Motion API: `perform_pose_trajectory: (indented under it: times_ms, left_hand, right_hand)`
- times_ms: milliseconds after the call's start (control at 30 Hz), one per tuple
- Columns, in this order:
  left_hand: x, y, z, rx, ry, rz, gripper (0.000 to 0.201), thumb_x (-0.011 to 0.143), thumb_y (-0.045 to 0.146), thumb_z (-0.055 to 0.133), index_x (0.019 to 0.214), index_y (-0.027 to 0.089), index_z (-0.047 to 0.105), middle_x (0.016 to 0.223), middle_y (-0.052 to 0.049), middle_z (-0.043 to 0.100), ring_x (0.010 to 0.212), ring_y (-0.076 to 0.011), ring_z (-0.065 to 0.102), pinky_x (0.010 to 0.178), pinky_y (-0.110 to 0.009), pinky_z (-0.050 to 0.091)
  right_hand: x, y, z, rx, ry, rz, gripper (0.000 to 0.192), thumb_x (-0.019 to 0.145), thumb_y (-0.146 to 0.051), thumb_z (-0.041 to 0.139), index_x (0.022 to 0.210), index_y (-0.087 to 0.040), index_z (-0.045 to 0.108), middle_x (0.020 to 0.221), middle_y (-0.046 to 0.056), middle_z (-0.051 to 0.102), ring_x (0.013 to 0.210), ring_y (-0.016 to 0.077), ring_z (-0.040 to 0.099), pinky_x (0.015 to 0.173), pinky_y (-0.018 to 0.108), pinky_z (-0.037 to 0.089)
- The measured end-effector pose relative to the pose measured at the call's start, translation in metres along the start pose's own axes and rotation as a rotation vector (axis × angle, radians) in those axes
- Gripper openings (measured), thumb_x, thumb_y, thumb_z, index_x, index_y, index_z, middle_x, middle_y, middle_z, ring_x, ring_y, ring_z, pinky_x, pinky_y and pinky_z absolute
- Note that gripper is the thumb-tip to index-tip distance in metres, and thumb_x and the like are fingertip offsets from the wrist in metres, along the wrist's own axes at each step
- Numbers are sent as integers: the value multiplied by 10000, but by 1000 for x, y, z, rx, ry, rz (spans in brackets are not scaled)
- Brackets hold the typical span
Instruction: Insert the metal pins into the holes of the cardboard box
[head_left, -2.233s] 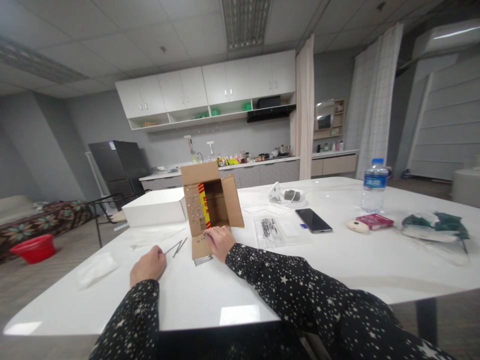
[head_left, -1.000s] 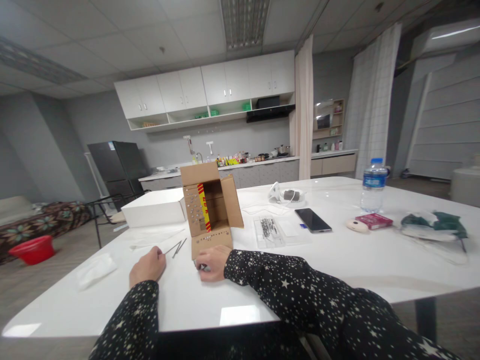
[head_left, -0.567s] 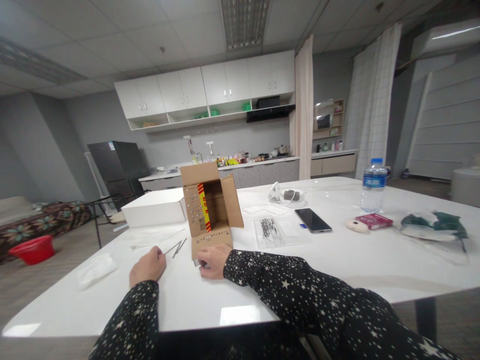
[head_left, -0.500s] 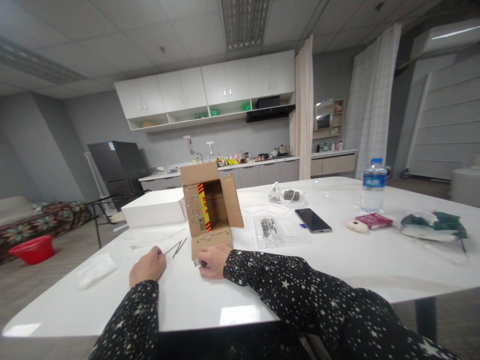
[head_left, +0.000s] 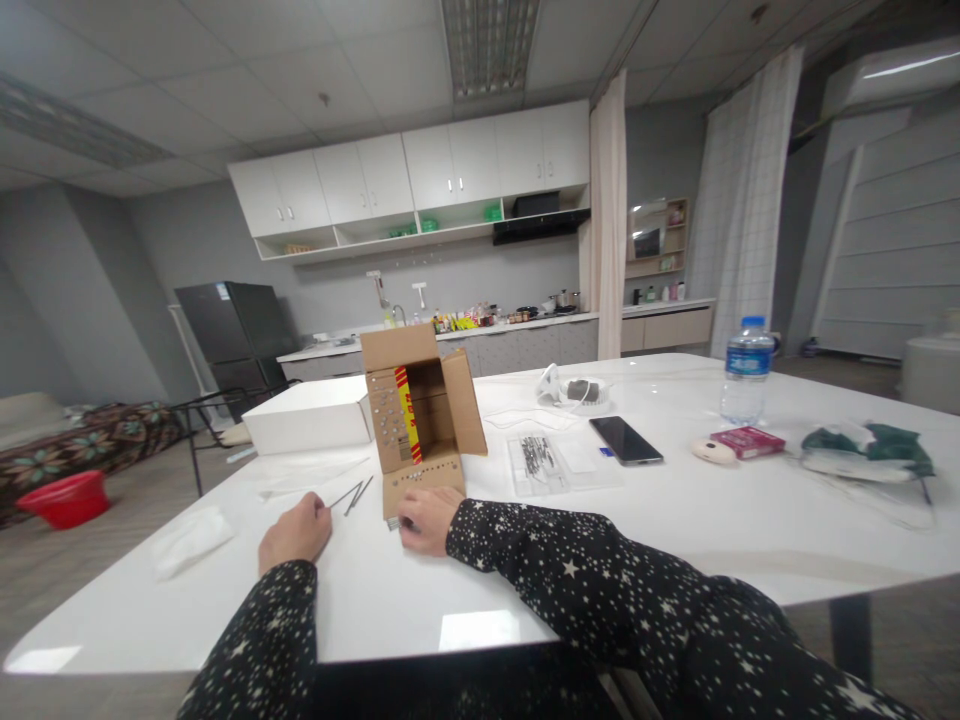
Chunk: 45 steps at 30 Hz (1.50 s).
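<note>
An open cardboard box (head_left: pixel 396 420) stands on its side, its opening towards me and a red-and-yellow label down one flap. Small shiny pieces dot the side flap and the front flap (head_left: pixel 420 478). My right hand (head_left: pixel 429 520) lies over the front flap's near edge with its fingers curled; a small metallic thing (head_left: pixel 393 523) shows by the fingertips, and what they grip is hidden. Resting on the table to the left, my left hand (head_left: pixel 296 530) is closed. Thin metal rods (head_left: pixel 358 496) lie beside it, one reaching its fingers; whether it holds that rod is unclear.
On the white table (head_left: pixel 420 610) are a white box (head_left: pixel 309 415), crumpled tissue (head_left: pixel 193 540), a clear case of small metal pieces (head_left: pixel 538 462), a phone (head_left: pixel 627 440), a white cabled device (head_left: pixel 577 388), a water bottle (head_left: pixel 747 372), a dark red pack (head_left: pixel 748 442) and green cloth (head_left: pixel 866 450).
My right hand's fingers have shifted very slightly at the flap's edge. My left hand and the box stay where they were.
</note>
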<state>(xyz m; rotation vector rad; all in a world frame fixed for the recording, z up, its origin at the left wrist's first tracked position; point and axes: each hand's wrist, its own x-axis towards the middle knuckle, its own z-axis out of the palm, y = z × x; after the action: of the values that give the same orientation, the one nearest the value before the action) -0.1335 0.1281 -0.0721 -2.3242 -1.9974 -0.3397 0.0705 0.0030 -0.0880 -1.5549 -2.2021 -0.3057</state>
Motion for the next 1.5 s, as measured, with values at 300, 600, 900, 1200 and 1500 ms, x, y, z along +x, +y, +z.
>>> perform_pose_trajectory:
  times_ms: [300, 600, 900, 1200, 1500]
  left_hand:
    - [2, -2, 2, -9, 8, 6, 303, 809, 340, 333, 935, 229, 585, 972, -144, 684, 857, -288, 646, 693, -355, 457]
    - [0, 0, 0, -16, 19, 4, 303, 804, 341, 335, 929, 232, 590, 964, -144, 687, 838, -290, 646, 679, -353, 453]
    - [1, -1, 1, -13, 11, 6, 325, 815, 342, 320, 947, 227, 594, 976, -157, 683, 854, -296, 646, 687, -356, 455]
    - [0, 0, 1, -16, 6, -6, 324, 816, 348, 318, 956, 230, 586, 981, -147, 680, 861, -292, 644, 696, -358, 454]
    - [-1, 0, -1, -27, 11, 5, 316, 814, 342, 320, 944, 227, 583, 970, -150, 681, 850, -294, 641, 692, -363, 453]
  right_hand:
    - [1, 1, 3, -6, 8, 1, 171, 789, -350, 518, 841, -215, 608, 853, 9, 607, 712, 159, 577, 542, 260, 369]
    - [0, -1, 1, 11, -2, 11, 154, 792, -343, 540, 847, -215, 608, 882, 8, 610, 710, 146, 573, 564, 250, 387]
    - [7, 9, 6, -46, 166, 36, 139, 802, -298, 554, 873, -183, 586, 924, 56, 595, 878, 186, 529, 757, 301, 400]
    - [8, 17, 6, -29, 233, 72, 269, 860, -286, 498, 1095, -179, 571, 1190, 85, 566, 1142, 220, 431, 969, 387, 315]
    - [7, 17, 8, -29, 218, 98, 349, 892, -331, 478, 1194, -160, 514, 1305, 97, 518, 1213, 224, 396, 1026, 441, 245]
